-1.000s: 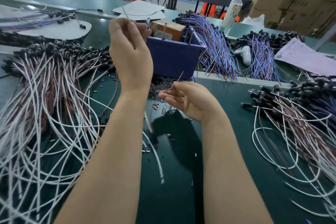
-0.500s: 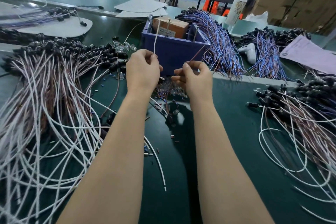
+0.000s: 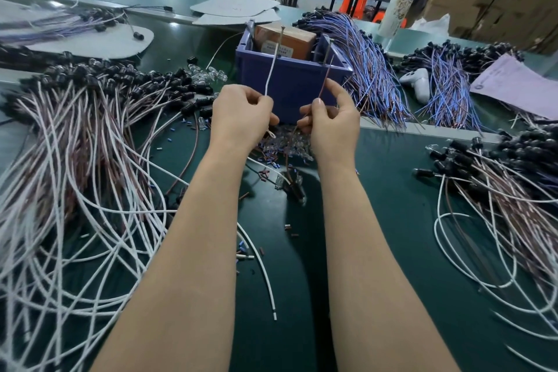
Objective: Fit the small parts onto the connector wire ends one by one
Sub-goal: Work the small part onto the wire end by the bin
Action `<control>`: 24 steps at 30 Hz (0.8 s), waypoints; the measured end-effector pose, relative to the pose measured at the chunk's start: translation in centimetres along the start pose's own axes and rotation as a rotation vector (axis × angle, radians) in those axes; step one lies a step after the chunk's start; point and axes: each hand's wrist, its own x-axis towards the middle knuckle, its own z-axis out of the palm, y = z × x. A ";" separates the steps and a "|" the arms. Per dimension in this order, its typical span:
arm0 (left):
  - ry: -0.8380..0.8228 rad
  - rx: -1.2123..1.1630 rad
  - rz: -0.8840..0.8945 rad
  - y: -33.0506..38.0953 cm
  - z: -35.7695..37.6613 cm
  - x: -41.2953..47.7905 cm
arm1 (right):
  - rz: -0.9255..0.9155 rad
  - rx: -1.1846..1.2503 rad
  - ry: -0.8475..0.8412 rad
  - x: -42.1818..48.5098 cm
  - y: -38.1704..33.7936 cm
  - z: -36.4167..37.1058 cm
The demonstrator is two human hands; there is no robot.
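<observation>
Before bin [image 3: 290,86]: left hand [image 3: 241,118] round white wire [image 3: 271,73], right hand [image 3: 332,125] round half-hidden brown wire [image 3: 326,79].

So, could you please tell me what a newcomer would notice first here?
Two hands meet at centre: the left hand pinches a thin white wire and the right hand a thin reddish-brown wire, before a blue plastic bin. A big tangle of white and brown wires sprawls at the left.

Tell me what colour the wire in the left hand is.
White; the wire pinched by the left hand shows best in the head view.
</observation>
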 end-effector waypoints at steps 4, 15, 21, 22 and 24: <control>-0.011 -0.001 -0.002 0.0 -0.1 0.0 | 0.017 0.004 0.009 0.0 0.3 0.0; -0.047 0.009 0.010 0.1 -0.1 -0.2 | 0.041 0.038 -0.018 0.3 0.4 -0.3; -0.053 0.017 0.009 0.0 -0.1 -0.1 | 0.024 0.039 -0.022 0.4 0.2 -0.4; -0.054 0.015 0.006 -0.1 -0.1 -0.1 | 0.017 0.032 -0.018 0.4 0.2 -0.4; -0.058 0.011 -0.001 -0.1 -0.1 0.0 | 0.006 0.008 -0.014 0.4 0.1 -0.4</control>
